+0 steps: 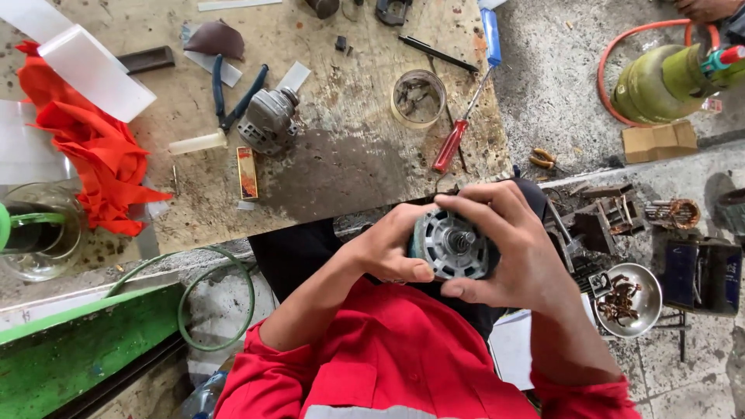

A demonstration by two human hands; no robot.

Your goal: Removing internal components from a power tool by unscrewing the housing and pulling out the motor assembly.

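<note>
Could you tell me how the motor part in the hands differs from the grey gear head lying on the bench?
The motor part is held by both the left hand and right hand; the gear head lies untouched on the bench. The motor part shows a round finned face; the gear head is lumpier. Both are grey metal.

Motor housing (450, 244) sides and back, hidden behind wrapping fingers (497, 209).

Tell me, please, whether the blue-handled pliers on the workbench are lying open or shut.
Open. The blue-handled pliers lie flat on the workbench with their two handles spread in a V, beside the grey gear housing.
</note>
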